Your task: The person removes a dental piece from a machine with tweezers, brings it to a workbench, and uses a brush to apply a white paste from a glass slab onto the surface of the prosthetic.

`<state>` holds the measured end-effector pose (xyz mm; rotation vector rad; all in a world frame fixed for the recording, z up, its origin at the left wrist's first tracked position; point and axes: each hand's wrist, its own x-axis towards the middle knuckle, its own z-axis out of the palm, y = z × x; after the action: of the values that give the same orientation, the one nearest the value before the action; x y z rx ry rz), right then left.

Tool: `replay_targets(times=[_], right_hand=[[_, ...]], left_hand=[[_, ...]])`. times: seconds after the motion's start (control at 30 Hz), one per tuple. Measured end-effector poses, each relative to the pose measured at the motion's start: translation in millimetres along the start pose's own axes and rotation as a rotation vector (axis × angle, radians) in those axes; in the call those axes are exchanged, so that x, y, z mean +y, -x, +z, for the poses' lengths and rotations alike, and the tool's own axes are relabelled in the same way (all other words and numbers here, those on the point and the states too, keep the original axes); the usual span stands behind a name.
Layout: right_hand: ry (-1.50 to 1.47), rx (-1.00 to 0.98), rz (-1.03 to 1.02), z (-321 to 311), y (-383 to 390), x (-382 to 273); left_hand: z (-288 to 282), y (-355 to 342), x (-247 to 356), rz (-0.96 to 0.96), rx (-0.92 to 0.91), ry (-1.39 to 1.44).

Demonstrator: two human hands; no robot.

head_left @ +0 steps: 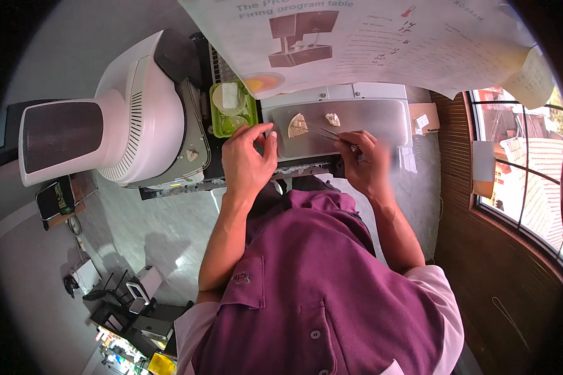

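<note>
My right hand [360,159] grips thin metal tweezers [325,133] over a grey translucent tray [381,122]; their tips reach toward a beige, wedge-shaped mesh plate [296,130] with small pale bits on it. A second small white piece [333,117] lies to the right of that plate. My left hand [250,159] hovers at the tray's left end, fingers loosely curled and apart, with nothing visible in it. Just beyond it is a green tray [251,109] holding a pale round container [228,107] and a white block [229,92].
A large white machine [137,125] with a dark panel stands at left. A printed sheet [369,44] hangs over the back of the work surface. A brown box [422,109] is right of the tray, beside a wood wall and window. Equipment [150,325] stands lower left.
</note>
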<state>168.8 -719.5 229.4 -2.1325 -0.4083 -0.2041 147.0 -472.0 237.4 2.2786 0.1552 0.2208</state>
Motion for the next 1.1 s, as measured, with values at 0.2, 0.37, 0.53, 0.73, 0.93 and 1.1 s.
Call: replay_targets(times=[0.2, 0.37, 0.53, 0.73, 0.93, 1.1], right_hand=[[-0.023, -0.012, 0.034, -1, 3, 3], [-0.018, 0.009, -0.006, 1, 2, 2], [-0.013, 0.02, -0.06, 0, 2, -1], [-0.038, 0.06, -0.065, 1, 2, -1], [-0.019, 0.12, -0.07, -15, 11, -5], [-0.012, 0.393, 0.009, -34, 30, 12]], left_hand=[[0, -1, -4, 0.032, 0.025, 0.01], [-1, -2, -2, 0.03, 0.028, 0.002], [-3, -3, 1, 0.027, 0.021, -0.005], [-5, -3, 3, 0.023, 0.006, -0.01], [-3, 1, 9, 0.016, 0.082, 0.006], [9, 14, 27, 0.405, 0.143, -0.196]])
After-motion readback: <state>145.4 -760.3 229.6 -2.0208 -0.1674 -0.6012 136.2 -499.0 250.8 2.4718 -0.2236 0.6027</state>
